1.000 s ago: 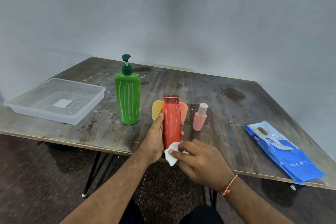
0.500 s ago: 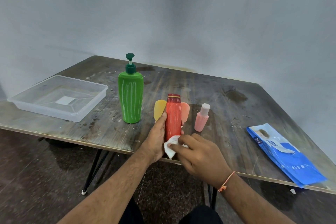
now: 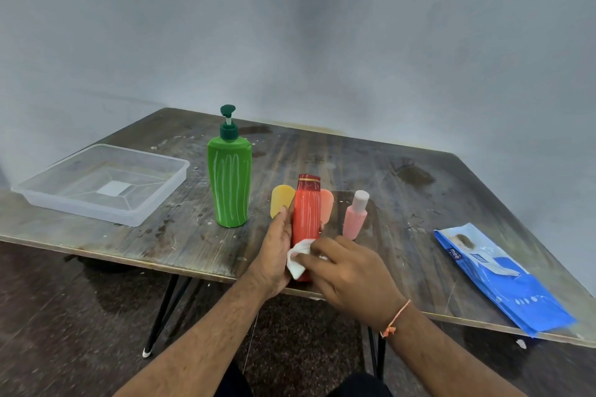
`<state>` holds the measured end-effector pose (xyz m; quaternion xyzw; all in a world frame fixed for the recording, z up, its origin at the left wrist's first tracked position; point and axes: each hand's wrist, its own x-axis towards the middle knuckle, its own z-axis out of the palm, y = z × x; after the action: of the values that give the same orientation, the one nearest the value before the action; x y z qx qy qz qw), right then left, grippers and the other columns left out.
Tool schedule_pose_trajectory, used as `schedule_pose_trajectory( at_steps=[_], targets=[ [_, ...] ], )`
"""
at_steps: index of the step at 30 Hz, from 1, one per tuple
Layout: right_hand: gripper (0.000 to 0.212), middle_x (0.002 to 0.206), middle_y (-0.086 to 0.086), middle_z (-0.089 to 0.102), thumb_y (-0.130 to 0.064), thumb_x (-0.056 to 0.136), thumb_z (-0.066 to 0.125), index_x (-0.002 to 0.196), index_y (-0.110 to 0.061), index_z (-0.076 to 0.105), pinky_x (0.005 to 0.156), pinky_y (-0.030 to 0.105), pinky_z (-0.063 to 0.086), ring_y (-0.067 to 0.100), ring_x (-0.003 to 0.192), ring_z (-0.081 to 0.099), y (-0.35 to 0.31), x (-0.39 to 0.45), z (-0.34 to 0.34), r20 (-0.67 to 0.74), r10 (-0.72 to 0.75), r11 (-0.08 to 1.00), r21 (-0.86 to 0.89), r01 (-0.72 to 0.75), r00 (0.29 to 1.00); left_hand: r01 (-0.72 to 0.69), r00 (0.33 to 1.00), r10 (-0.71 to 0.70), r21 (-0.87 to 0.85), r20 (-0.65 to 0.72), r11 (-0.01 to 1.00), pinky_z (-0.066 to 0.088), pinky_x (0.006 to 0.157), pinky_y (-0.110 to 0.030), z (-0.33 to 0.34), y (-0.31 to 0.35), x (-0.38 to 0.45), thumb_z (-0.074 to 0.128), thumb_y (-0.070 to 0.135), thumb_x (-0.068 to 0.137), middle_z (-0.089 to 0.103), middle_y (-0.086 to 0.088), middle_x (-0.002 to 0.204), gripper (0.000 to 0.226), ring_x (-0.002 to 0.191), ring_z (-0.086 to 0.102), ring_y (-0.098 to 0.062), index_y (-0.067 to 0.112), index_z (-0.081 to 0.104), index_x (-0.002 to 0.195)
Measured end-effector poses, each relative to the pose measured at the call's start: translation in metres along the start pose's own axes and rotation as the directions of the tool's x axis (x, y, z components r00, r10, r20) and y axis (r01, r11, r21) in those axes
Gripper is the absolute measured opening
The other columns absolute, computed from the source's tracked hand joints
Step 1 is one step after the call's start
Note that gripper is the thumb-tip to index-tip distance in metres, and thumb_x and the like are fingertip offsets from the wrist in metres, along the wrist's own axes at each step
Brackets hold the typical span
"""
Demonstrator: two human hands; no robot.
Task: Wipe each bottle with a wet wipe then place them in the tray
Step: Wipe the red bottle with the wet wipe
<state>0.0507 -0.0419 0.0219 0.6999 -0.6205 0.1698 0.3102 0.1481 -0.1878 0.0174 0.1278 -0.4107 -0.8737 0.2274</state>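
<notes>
My left hand grips a red bottle upright near the table's front edge. My right hand pinches a white wet wipe and presses it against the bottle's lower part. A tall green pump bottle stands to the left of the red one. A small pink bottle with a pale cap stands to its right. Behind the red bottle a yellow piece and an orange piece stick out, partly hidden. The clear plastic tray sits at the far left and holds no bottles.
A blue wet-wipe pack lies at the table's right front corner. The worn wooden table stands against a grey wall, with black metal legs below its front edge.
The right hand with the wipe has shifted slightly up along the red bottle's lower part. The left hand keeps its grip. The view has drifted a little.
</notes>
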Motion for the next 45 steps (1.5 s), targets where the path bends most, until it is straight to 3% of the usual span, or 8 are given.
schedule_pose_trajectory(
  at_steps=[7, 10, 16, 20, 24, 34, 40, 45],
  targets=[
    [0.028, 0.11, -0.003, 0.066, -0.025, 0.106, 0.061, 0.132, -0.026, 0.072, 0.066, 0.034, 0.059, 0.018, 0.085, 0.064, -0.004, 0.025, 0.0, -0.092, 0.196, 0.98, 0.029, -0.195, 0.976, -0.027, 0.999, 0.031, 0.139, -0.023, 0.99, 0.058, 0.102, -0.038, 0.001, -0.002, -0.004, 0.021, 0.065, 0.104, 0.075, -0.024, 0.121, 0.084, 0.114, 0.073, -0.029, 0.001, 0.071, 0.125],
    [0.027, 0.113, -0.001, 0.066, -0.023, 0.105, 0.063, 0.131, -0.023, 0.072, 0.069, 0.036, 0.061, 0.018, 0.09, 0.065, -0.003, 0.014, 0.002, -0.025, 0.14, 0.986, 0.091, -0.138, 0.99, -0.034, 0.999, 0.04, 0.145, -0.036, 0.989, 0.059, 0.1, -0.039, -0.001, -0.001, -0.003, 0.027, 0.074, 0.095, 0.072, -0.025, 0.128, 0.088, 0.117, 0.071, -0.033, 0.007, 0.063, 0.139],
    [0.028, 0.111, -0.003, 0.067, -0.022, 0.103, 0.066, 0.13, -0.028, 0.069, 0.066, 0.035, 0.058, 0.018, 0.087, 0.066, -0.005, -0.012, 0.007, 0.046, -0.011, 0.998, 0.062, 0.008, 0.999, -0.046, 0.999, 0.048, 0.107, -0.024, 0.993, 0.06, 0.079, -0.038, 0.0, 0.0, 0.0, 0.032, 0.075, 0.091, 0.067, -0.024, 0.117, 0.086, 0.086, 0.068, -0.026, 0.007, 0.065, 0.134],
    [0.026, 0.111, -0.002, 0.068, -0.022, 0.106, 0.064, 0.131, -0.025, 0.073, 0.073, 0.035, 0.06, 0.018, 0.09, 0.067, -0.005, 0.0, 0.006, -0.085, 0.147, 0.988, 0.069, -0.142, 0.985, -0.041, 0.997, 0.053, 0.171, -0.063, 0.984, 0.058, 0.098, -0.043, 0.001, -0.003, -0.001, 0.03, 0.076, 0.092, 0.073, -0.024, 0.122, 0.088, 0.107, 0.073, -0.031, 0.007, 0.071, 0.129],
    [0.03, 0.114, -0.003, 0.067, -0.021, 0.108, 0.063, 0.136, -0.023, 0.073, 0.075, 0.034, 0.06, 0.014, 0.09, 0.066, -0.007, 0.012, 0.01, -0.145, 0.304, 0.948, 0.143, -0.284, 0.942, -0.024, 0.995, 0.039, 0.159, -0.092, 0.987, 0.057, 0.097, -0.041, 0.004, -0.004, -0.002, 0.027, 0.071, 0.099, 0.077, -0.021, 0.119, 0.081, 0.109, 0.076, -0.028, 0.014, 0.082, 0.11],
    [0.027, 0.115, -0.004, 0.069, -0.023, 0.106, 0.063, 0.13, -0.024, 0.074, 0.078, 0.034, 0.06, 0.016, 0.093, 0.069, -0.002, -0.018, 0.006, -0.008, 0.127, 0.986, 0.107, -0.125, 0.992, 0.044, 0.992, -0.022, 0.17, -0.127, 0.984, 0.056, 0.09, -0.042, 0.001, -0.005, 0.005, 0.024, 0.068, 0.106, 0.076, -0.019, 0.106, 0.083, 0.091, 0.072, -0.029, 0.012, 0.084, 0.097],
    [0.028, 0.116, -0.004, 0.069, -0.022, 0.107, 0.063, 0.133, -0.024, 0.073, 0.076, 0.036, 0.061, 0.018, 0.09, 0.068, 0.005, 0.013, 0.004, -0.134, 0.325, 0.943, 0.125, -0.309, 0.936, 0.041, 0.989, -0.01, 0.206, -0.15, 0.978, 0.061, 0.086, -0.041, 0.006, -0.004, 0.0, 0.026, 0.06, 0.109, 0.078, -0.018, 0.117, 0.066, 0.099, 0.077, -0.027, 0.017, 0.075, 0.122],
    [0.03, 0.12, -0.004, 0.068, -0.021, 0.107, 0.059, 0.135, -0.024, 0.071, 0.079, 0.036, 0.062, 0.018, 0.096, 0.069, 0.004, 0.011, 0.003, -0.117, 0.34, 0.933, 0.169, -0.318, 0.933, 0.058, 0.988, -0.029, 0.189, -0.152, 0.98, 0.06, 0.084, -0.042, 0.008, -0.002, -0.004, 0.025, 0.059, 0.11, 0.08, -0.016, 0.109, 0.066, 0.091, 0.077, -0.025, 0.018, 0.077, 0.116]
  ],
)
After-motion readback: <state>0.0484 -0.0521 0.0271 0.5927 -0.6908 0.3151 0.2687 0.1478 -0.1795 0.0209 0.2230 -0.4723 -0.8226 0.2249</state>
